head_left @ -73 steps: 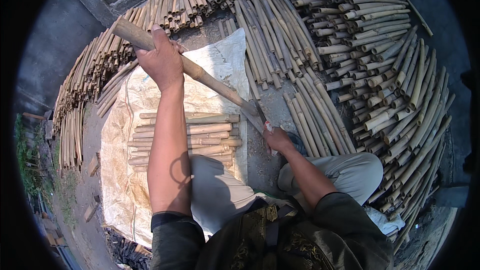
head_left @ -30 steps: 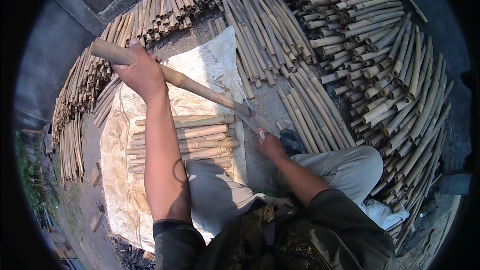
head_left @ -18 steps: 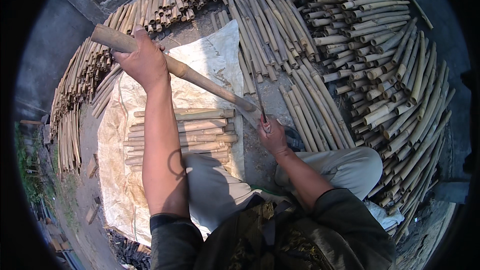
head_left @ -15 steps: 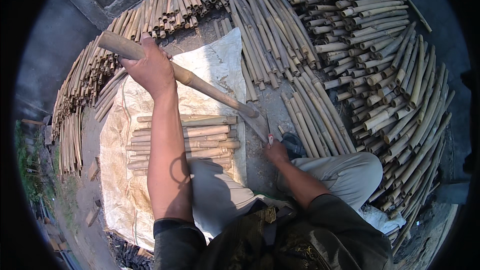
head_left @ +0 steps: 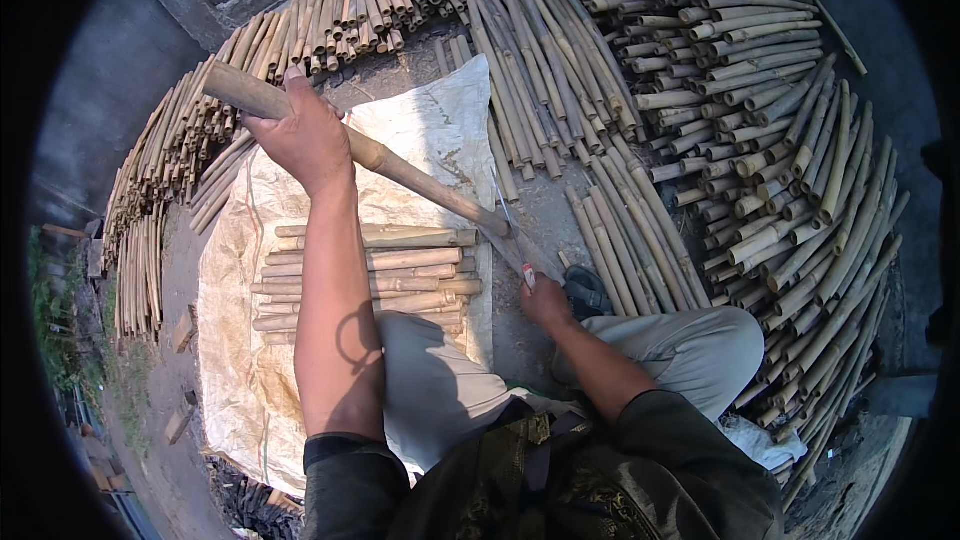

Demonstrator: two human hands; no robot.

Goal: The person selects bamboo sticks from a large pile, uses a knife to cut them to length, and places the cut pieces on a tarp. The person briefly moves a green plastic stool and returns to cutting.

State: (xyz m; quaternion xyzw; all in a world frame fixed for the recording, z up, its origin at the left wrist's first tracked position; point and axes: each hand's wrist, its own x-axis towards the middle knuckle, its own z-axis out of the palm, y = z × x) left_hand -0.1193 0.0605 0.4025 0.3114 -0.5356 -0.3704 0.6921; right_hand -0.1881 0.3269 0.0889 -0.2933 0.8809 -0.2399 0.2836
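Note:
My left hand (head_left: 308, 145) is wrapped round the thick upper part of a long bamboo pole (head_left: 430, 190), which slants down to the right. Lower right, my right hand (head_left: 546, 300) grips a thin-bladed tool (head_left: 528, 274) with a red and white handle. Its narrow blade points up and away, crossing close to the pole's lower end; whether it touches the bamboo I cannot tell. Several cut bamboo pieces (head_left: 415, 260) lie side by side beneath my left forearm, on a pale woven sheet (head_left: 240, 340).
Large stacks of bamboo poles (head_left: 760, 70) rise on the right, and more bamboo (head_left: 350, 0) lines the far side and left. Several loose poles (head_left: 640, 230) lie beside my right knee. A grey wall (head_left: 130, 40) stands behind. Wood blocks (head_left: 183, 330) lie left of the sheet.
My right hand has shifted slightly left, and the tool's blade has swung left and reaches farther past the pole. My left hand and the pole are almost unmoved.

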